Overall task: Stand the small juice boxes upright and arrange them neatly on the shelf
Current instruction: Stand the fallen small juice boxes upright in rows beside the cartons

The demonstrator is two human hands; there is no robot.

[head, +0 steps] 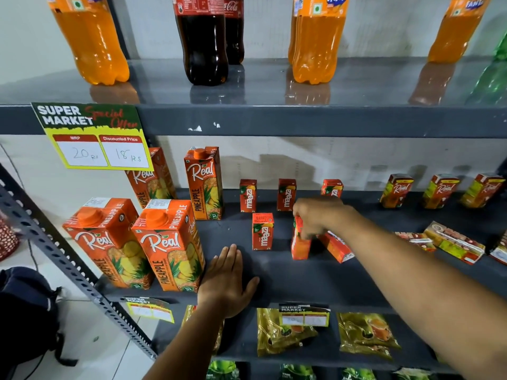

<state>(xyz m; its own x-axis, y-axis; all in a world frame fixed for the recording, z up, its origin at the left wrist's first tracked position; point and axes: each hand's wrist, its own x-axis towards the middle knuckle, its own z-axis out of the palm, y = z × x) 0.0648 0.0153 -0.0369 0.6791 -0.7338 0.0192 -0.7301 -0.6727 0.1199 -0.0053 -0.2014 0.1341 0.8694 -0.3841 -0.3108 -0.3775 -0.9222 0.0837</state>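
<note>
On the dark middle shelf [301, 281], three small red Maaza juice boxes stand upright in a back row: one [248, 195], another [286, 194] and a third [332, 188] partly behind my hand. A front one [262, 231] also stands upright. My right hand [318, 216] grips the top of a small Maaza box [300, 246], which stands nearly upright. Right beside it another small box [336, 246] lies on its side. My left hand [226, 278] rests flat on the shelf's front, fingers together, holding nothing.
Large Real pineapple cartons [170, 245] stand at the left. Small Real boxes [396, 191] stand at the back right, and others lie flat [454, 241] at the right. Soda bottles [203, 39] fill the shelf above; pouches [285, 333] sit below. A price tag [93, 135] hangs upper left.
</note>
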